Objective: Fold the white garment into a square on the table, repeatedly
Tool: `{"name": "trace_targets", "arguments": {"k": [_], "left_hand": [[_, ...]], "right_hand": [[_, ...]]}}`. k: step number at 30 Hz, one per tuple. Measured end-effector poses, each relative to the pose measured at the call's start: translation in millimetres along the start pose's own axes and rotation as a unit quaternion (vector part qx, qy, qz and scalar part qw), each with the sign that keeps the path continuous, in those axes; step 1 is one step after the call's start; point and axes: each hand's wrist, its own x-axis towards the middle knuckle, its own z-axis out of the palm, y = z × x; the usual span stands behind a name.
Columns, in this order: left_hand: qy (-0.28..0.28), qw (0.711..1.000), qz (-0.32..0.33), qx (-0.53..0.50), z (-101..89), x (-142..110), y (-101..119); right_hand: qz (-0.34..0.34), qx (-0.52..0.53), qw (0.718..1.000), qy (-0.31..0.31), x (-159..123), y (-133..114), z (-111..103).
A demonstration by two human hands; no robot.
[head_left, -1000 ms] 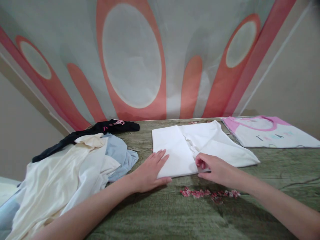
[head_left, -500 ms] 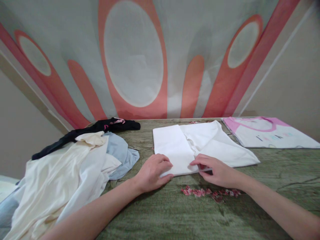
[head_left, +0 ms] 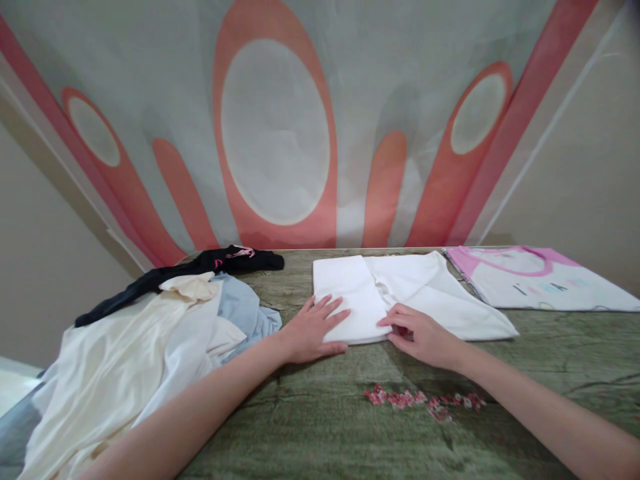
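Observation:
A white garment [head_left: 400,293] lies partly folded on the green table [head_left: 350,427], a little past the middle. My left hand [head_left: 315,328] lies flat on its near left corner, fingers stretched out and apart. My right hand [head_left: 420,335] sits at the garment's near edge, just right of the folded panel, with fingers curled and fingertips pressing on the cloth. Whether it pinches the fabric is hard to make out.
A heap of unfolded clothes [head_left: 140,353], cream, white, pale blue and black, fills the table's left side. A folded white and pink shirt [head_left: 530,283] lies at the far right. A red-pink floral pattern [head_left: 425,400] marks the tablecloth near me. A patterned hanging covers the wall behind.
My left hand went from flat to curled on the garment's corner, then flat again. Both hands and the garment's near edge sit slightly farther from me, and the view has tilted down a little.

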Motion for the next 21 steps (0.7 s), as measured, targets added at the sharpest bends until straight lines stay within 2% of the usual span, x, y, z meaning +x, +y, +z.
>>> {"name": "trace_targets", "arguments": {"k": [3,6,10,14,21], "left_hand": [[0.002,1.0,0.004,0.008,-1.4,9.5,-18.7],[0.038,0.999,0.01,0.016,-2.2,9.8,-27.2],[0.089,0.995,0.046,-0.008,-8.8,3.2,-18.4],[0.092,0.994,0.038,-0.034,-16.0,-1.6,-2.9],[0.144,0.988,0.008,-0.054,-5.9,-6.6,0.9]], "right_hand": [[-0.006,-0.022,1.0,-0.021,9.9,2.9,-4.9],[-0.012,-0.047,0.998,-0.036,14.4,0.1,-8.5],[-0.015,-0.065,0.998,-0.021,14.9,-5.2,-8.8],[-0.027,-0.076,0.997,-0.005,13.7,-8.2,-8.5],[-0.065,-0.139,0.987,0.037,7.4,-6.3,-3.3]]}}
